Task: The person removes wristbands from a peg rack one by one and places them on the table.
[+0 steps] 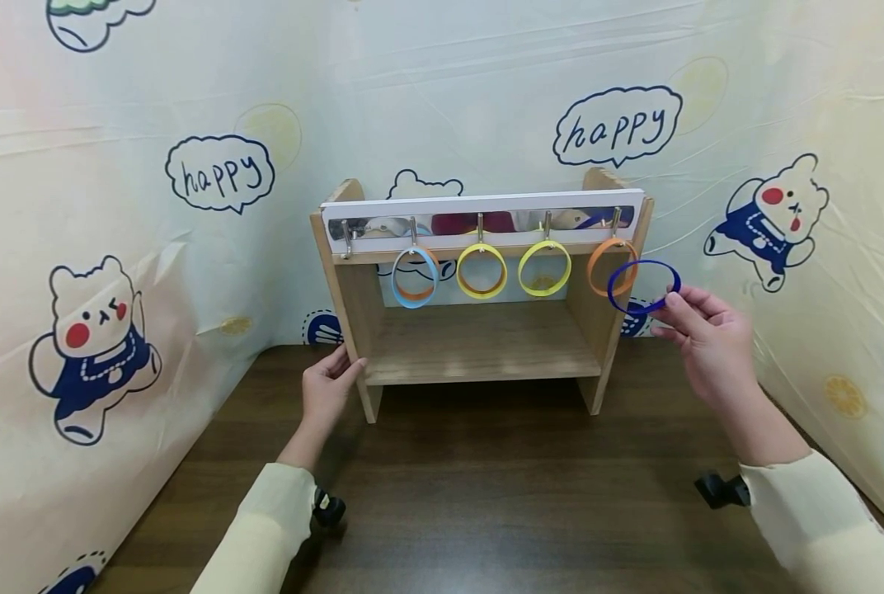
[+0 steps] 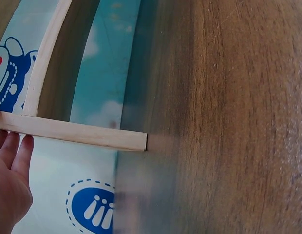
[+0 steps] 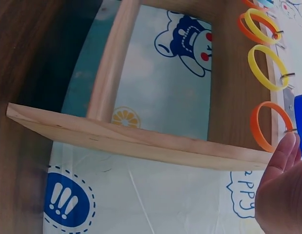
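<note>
My right hand (image 1: 717, 346) pinches a dark blue ring (image 1: 644, 287) between thumb and fingers, just right of the rack's top bar. In the head view this ring overlaps an orange ring (image 1: 612, 268) on the rightmost hook. My left hand (image 1: 328, 394) grips the left side panel (image 2: 73, 130) of a wooden rack (image 1: 486, 342), thumb on one face and fingers on the other. On other hooks hang a light blue ring (image 1: 415, 278), a yellow ring (image 1: 481, 271) and another yellow ring (image 1: 544, 269). Orange shows behind the light blue ring and the middle yellow one.
The rack stands on a dark brown wooden table (image 1: 486, 495). Across its top runs a white-framed mirrored strip (image 1: 479, 202) with metal hooks, the leftmost hook (image 1: 346, 238) at its left end. A printed cloth (image 1: 449, 99) hangs behind and at both sides.
</note>
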The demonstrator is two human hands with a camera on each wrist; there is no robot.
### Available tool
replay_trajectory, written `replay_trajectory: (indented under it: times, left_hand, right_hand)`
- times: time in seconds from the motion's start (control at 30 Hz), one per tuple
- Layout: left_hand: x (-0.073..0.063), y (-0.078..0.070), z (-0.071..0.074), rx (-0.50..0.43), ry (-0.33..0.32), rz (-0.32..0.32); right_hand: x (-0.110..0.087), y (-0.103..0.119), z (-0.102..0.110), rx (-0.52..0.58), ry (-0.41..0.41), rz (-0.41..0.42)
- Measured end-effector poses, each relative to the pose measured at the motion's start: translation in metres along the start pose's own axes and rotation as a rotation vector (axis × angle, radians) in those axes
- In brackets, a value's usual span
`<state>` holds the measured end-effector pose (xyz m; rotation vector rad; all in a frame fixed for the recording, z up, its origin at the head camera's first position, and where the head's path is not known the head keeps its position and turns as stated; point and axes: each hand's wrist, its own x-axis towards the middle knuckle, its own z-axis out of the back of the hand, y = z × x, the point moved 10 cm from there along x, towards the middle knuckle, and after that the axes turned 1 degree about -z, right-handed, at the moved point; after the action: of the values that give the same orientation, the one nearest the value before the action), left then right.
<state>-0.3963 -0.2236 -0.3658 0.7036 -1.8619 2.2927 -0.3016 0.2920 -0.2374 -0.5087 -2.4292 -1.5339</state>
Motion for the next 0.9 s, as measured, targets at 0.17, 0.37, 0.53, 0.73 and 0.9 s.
replay_trajectory:
  times: [0.17,0.37,0.53,0.73,0.9]
  left_hand:
    - [0.0,0.001,0.0,-0.002,-0.006,-0.011]
    - [0.0,0.0,0.0,-0.007,0.005,0.008]
    - [-0.006,-0.019,-0.002,0.0,0.022,0.011]
    - [-0.008,-0.027,-0.002,0.015,0.03,-0.01]
    - [-0.001,-0.006,0.0,0.003,0.014,0.004]
  right_hand:
    - [-0.006,-0.008,0.0,-0.007,0.024,-0.016]
    - [-0.013,-0.023,-0.002,-0.017,0.064,-0.053]
    - [-0.019,-0.037,-0.002,-0.074,0.081,-0.078]
    - [-0.026,-0.057,-0.004,-0.134,0.107,-0.143]
    - [-0.03,-0.072,-0.006,-0.183,0.124,-0.193]
